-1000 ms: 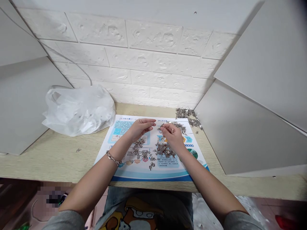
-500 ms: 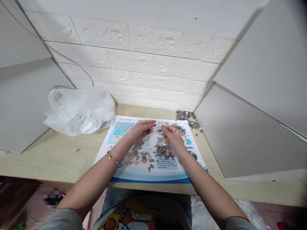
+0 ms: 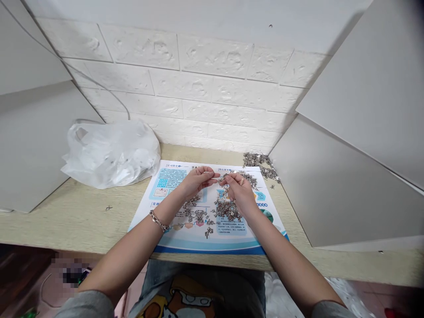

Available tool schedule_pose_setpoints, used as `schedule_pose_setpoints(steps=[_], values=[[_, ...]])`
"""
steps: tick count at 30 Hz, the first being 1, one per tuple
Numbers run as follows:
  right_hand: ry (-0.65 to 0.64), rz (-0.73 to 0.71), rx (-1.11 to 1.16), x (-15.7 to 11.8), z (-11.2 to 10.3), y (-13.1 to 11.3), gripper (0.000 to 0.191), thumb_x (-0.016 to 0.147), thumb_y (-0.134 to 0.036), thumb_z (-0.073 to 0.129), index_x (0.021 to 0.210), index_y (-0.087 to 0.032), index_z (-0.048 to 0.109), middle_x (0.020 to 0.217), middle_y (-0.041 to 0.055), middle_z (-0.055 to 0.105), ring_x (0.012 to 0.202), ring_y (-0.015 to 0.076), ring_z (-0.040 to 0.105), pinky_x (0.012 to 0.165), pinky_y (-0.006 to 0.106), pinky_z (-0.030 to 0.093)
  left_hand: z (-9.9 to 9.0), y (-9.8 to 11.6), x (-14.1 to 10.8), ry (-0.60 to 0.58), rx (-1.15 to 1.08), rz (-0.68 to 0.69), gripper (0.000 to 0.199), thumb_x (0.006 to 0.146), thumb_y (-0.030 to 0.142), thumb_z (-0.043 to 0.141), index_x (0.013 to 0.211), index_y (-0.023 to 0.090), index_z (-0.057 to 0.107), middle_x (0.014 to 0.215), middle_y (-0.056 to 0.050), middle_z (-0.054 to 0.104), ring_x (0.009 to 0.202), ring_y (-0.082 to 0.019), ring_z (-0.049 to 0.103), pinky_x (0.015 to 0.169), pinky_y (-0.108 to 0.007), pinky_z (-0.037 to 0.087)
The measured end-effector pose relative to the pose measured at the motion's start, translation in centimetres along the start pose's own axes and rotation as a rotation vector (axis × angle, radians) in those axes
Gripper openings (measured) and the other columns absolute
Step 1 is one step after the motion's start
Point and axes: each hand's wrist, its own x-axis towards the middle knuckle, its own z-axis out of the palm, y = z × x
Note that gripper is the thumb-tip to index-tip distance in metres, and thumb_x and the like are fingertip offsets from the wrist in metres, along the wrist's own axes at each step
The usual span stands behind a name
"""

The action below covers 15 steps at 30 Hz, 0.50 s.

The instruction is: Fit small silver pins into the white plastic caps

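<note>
My left hand is over the middle of the printed sheet, thumb and forefinger pinched together. Whatever is between those fingertips is too small to make out. Close beside it, my right hand pinches a small silvery metal piece, its shape partly hidden by the fingers. The fingertips of both hands face each other with a narrow gap. Beneath the right hand lies a pile of small metal pieces. Several smaller clusters of pieces are spread below the left hand.
A white plastic bag stands at the back left of the wooden table. More metal pieces are heaped at the back right. One loose piece lies at left. Grey panels flank both sides, before a white brick-patterned wall.
My left hand has moved slightly right, towards the right hand, and its thumb and forefinger have come together. The right hand has barely moved and still pinches its piece.
</note>
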Motion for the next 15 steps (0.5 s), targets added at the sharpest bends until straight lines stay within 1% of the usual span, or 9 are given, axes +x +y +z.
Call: schedule_pose_setpoints(steps=[4, 7, 9, 11, 13, 15], values=[[-0.001, 0.0, -0.049, 0.08, -0.04, 0.06, 0.028, 0.07, -0.044, 0.058, 0.076, -0.016, 0.054, 0.063, -0.0015, 0.056, 0.035, 0.0037, 0.03, 0.035, 0.021, 0.024, 0.16, 0.07, -0.2, 0.003, 0.048, -0.019, 0.02, 0.071, 0.023, 0.066, 0.081, 0.014, 0.051, 0.082, -0.005, 0.066, 0.059, -0.006, 0.059, 0.063, -0.019, 0.041], [0.006, -0.002, -0.062, 0.16, -0.11, 0.13, 0.028, 0.069, -0.043, 0.06, 0.076, -0.016, 0.054, 0.059, -0.0024, 0.053, 0.036, 0.0041, 0.031, 0.035, 0.021, 0.024, 0.33, 0.17, -0.3, 0.004, 0.078, -0.053, 0.017, 0.071, 0.02, 0.065, 0.08, 0.013, 0.052, 0.079, -0.004, 0.066, 0.054, -0.005, 0.058, 0.06, -0.018, 0.041], [0.01, -0.006, -0.068, 0.21, -0.17, 0.18, 0.028, 0.069, -0.043, 0.06, 0.076, -0.016, 0.054, 0.058, -0.0029, 0.051, 0.036, 0.0042, 0.031, 0.035, 0.02, 0.024, 0.4, 0.14, -0.27, 0.008, 0.073, -0.063, 0.016, 0.071, 0.017, 0.065, 0.08, 0.013, 0.053, 0.077, -0.004, 0.066, 0.058, -0.006, 0.059, 0.063, -0.019, 0.043], [0.012, -0.009, -0.075, 0.23, -0.2, 0.22, 0.028, 0.069, -0.042, 0.06, 0.076, -0.016, 0.054, 0.058, -0.0029, 0.051, 0.037, 0.0041, 0.031, 0.035, 0.02, 0.024, 0.41, -0.01, -0.16, 0.001, 0.064, -0.054, 0.017, 0.069, 0.014, 0.066, 0.082, 0.012, 0.056, 0.076, -0.004, 0.066, 0.065, -0.008, 0.061, 0.069, -0.02, 0.044], [0.014, -0.006, -0.083, 0.23, -0.21, 0.24, 0.027, 0.07, -0.042, 0.06, 0.077, -0.016, 0.054, 0.058, -0.003, 0.051, 0.037, 0.0041, 0.031, 0.034, 0.02, 0.023, 0.39, -0.27, -0.05, -0.012, 0.061, -0.029, 0.02, 0.066, 0.013, 0.067, 0.083, 0.011, 0.058, 0.075, -0.004, 0.066, 0.072, -0.01, 0.061, 0.075, -0.023, 0.045], [0.01, 0.0, -0.09, 0.23, -0.19, 0.25, 0.027, 0.07, -0.041, 0.059, 0.077, -0.016, 0.054, 0.058, -0.003, 0.05, 0.037, 0.0041, 0.031, 0.034, 0.02, 0.023, 0.36, -0.54, 0.03, -0.024, 0.07, -0.008, 0.023, 0.064, 0.013, 0.069, 0.085, 0.01, 0.059, 0.075, -0.005, 0.066, 0.074, -0.012, 0.062, 0.079, -0.027, 0.045]])
